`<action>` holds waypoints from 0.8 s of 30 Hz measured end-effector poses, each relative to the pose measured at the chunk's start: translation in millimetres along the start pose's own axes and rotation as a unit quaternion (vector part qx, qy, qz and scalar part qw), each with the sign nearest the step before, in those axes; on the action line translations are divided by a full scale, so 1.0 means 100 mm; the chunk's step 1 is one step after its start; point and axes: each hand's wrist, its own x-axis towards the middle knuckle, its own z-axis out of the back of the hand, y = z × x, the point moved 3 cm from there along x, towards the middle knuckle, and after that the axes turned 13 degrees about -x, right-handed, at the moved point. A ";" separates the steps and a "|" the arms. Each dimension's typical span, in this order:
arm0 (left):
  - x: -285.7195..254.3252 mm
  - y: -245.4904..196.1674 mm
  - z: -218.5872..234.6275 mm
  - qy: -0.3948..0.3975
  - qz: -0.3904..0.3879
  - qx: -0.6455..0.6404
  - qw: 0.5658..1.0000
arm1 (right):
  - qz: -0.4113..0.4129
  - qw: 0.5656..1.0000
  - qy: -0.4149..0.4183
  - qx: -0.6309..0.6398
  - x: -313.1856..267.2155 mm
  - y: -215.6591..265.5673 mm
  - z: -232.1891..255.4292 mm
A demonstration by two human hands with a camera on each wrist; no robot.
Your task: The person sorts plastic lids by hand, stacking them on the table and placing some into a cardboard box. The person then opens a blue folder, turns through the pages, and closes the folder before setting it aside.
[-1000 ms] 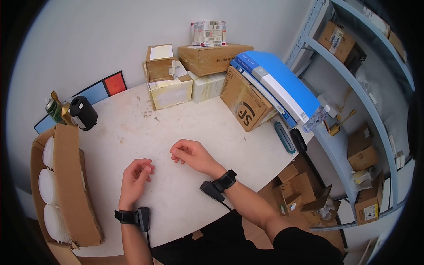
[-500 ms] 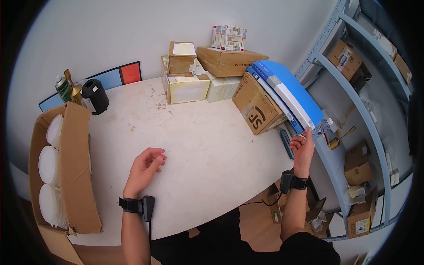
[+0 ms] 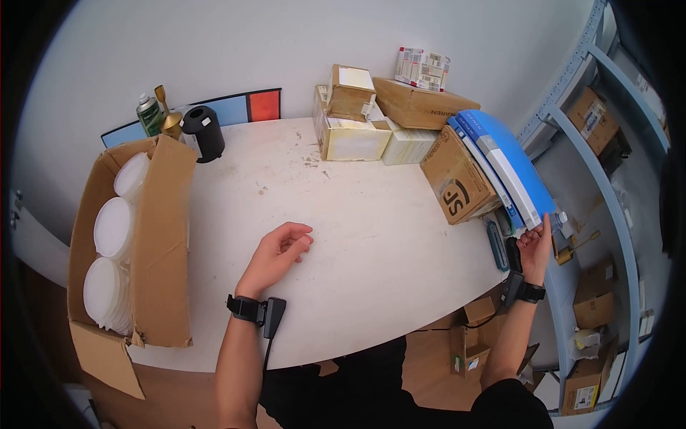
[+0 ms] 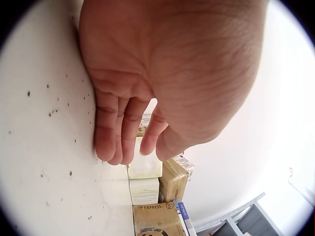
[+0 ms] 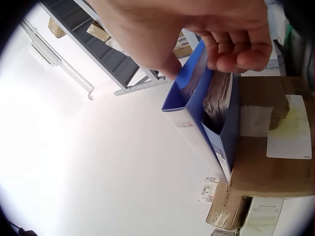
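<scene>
My right hand (image 3: 536, 250) is at the near end of the upper blue binder (image 3: 511, 154), beside a lower blue binder and a carton marked SF (image 3: 455, 196). In the right wrist view the hand (image 5: 202, 29) has its thumb against one side of the upper binder (image 5: 194, 140) and its bent fingers at the other side, pinching it. The lower binder (image 5: 221, 140) holds papers and leans on the carton. My left hand (image 3: 275, 259) rests on the white table (image 3: 343, 286), fingers loosely curled; in the left wrist view the hand (image 4: 167, 64) holds nothing.
An open carton (image 3: 163, 250) of white round lids (image 3: 114, 227) stands at the left. Behind are a black cylinder (image 3: 204, 134), a green spray can (image 3: 149, 116) and stacked boxes (image 3: 357, 139). Near my right hand lie a teal tool (image 3: 496, 245) and metal shelving (image 3: 597, 168).
My right hand has moved from the middle of the table to the binder and now pinches its near end. The head view has shifted; my left hand stays on the table.
</scene>
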 end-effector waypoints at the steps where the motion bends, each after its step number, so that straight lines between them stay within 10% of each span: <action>1: 0.00 -0.01 -0.01 0.001 0.002 0.007 1.000 | -0.004 1.000 0.008 -0.002 0.02 0.00 0.01; 24: 0.00 -0.05 -0.05 0.000 0.003 0.046 0.999 | -0.028 0.976 0.098 0.194 0.60 0.44 -0.16</action>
